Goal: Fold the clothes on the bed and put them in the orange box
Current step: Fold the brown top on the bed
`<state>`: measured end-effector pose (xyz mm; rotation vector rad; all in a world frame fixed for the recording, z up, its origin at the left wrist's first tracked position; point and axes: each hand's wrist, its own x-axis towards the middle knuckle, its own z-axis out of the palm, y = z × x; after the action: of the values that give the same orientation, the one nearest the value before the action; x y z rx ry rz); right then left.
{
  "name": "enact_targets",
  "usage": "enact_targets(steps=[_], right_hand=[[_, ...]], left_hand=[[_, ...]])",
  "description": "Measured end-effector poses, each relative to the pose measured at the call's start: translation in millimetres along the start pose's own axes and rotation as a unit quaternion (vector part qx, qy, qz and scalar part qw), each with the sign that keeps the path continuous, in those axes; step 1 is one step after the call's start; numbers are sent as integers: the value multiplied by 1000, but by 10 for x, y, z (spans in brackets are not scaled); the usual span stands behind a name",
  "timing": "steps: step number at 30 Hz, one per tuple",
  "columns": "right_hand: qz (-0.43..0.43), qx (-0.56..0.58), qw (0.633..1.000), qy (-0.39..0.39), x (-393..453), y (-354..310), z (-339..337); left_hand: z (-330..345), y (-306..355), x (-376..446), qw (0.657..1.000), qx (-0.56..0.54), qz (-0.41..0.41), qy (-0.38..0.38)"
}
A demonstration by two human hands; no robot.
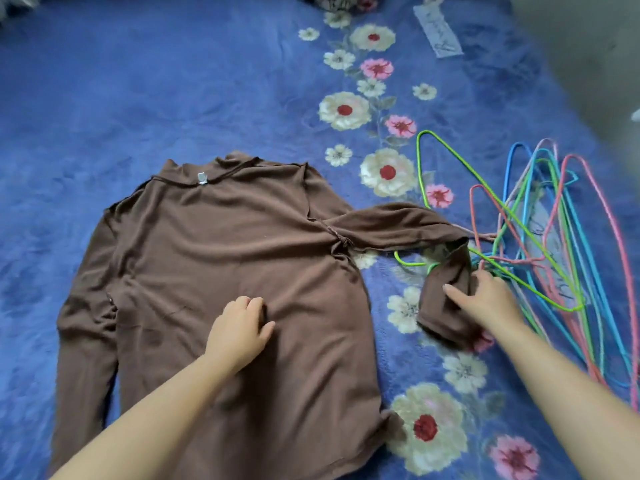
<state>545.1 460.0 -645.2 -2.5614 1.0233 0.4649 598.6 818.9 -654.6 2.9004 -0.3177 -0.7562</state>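
A brown long-sleeved top (214,244) lies spread flat on the blue flowered bed cover (138,81), collar away from me. Its left sleeve is folded along the body. Its right sleeve (398,225) stretches out to the right and bends back toward me. My left hand (239,329) rests on the middle of the top with fingers loosely curled on the fabric. My right hand (485,299) grips the cuff end of the right sleeve. The orange box is not in view.
A heap of coloured wire hangers (554,237) lies on the bed right of the sleeve, touching my right hand's far side. A pale label strip (438,31) lies at the far end. Grey floor (588,46) shows past the bed's right edge.
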Motion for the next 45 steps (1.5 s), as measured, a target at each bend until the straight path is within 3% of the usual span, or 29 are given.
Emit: enact_targets(steps=[5,10,12,15,16,18,20,21,22,25,27,29,32,37,39,41,45], right_hand=[[20,66,997,-17,-58,-150,115],[-7,257,964,65,29,-187,-179],[31,441,895,61,145,-195,-373],[49,721,691,5,388,-221,-769],[18,762,647,-9,467,-216,-938],[-53,820,570,1,579,-174,-1289],[-82,840,536,0,597,-134,-1495],[-62,828,558,-7,593,-144,-1518],[-15,792,610,-15,623,-107,-1441],[103,550,823,-101,509,-262,-1055],[146,441,878,-118,527,-261,-753],[157,398,897,-113,535,-195,-551],[96,438,883,-138,523,-166,-522],[3,608,737,-293,420,-417,-823],[-56,588,749,-300,385,-594,-879],[-110,537,791,-273,372,-771,-844],[-182,455,845,-214,255,-1179,-697]], left_hand=[[5,213,104,998,-69,9,9],[-76,393,218,996,-94,-5,4],[-126,415,261,994,-104,-18,12],[-206,462,349,988,-147,-37,35],[-233,484,376,986,-159,-36,42],[-291,539,428,980,-186,-37,54],[-352,570,481,977,-200,-39,66],[-392,581,516,976,-205,-41,68],[-418,604,555,975,-209,-44,64],[-479,642,638,975,-208,-56,61],[-494,672,693,976,-203,-51,58],[-496,703,724,977,-205,-40,52],[-518,748,750,969,-238,-41,51],[-562,771,658,936,-345,-22,63],[-583,746,601,927,-369,-8,74],[-605,691,556,919,-388,11,63],[-621,585,460,911,-408,56,-8]])
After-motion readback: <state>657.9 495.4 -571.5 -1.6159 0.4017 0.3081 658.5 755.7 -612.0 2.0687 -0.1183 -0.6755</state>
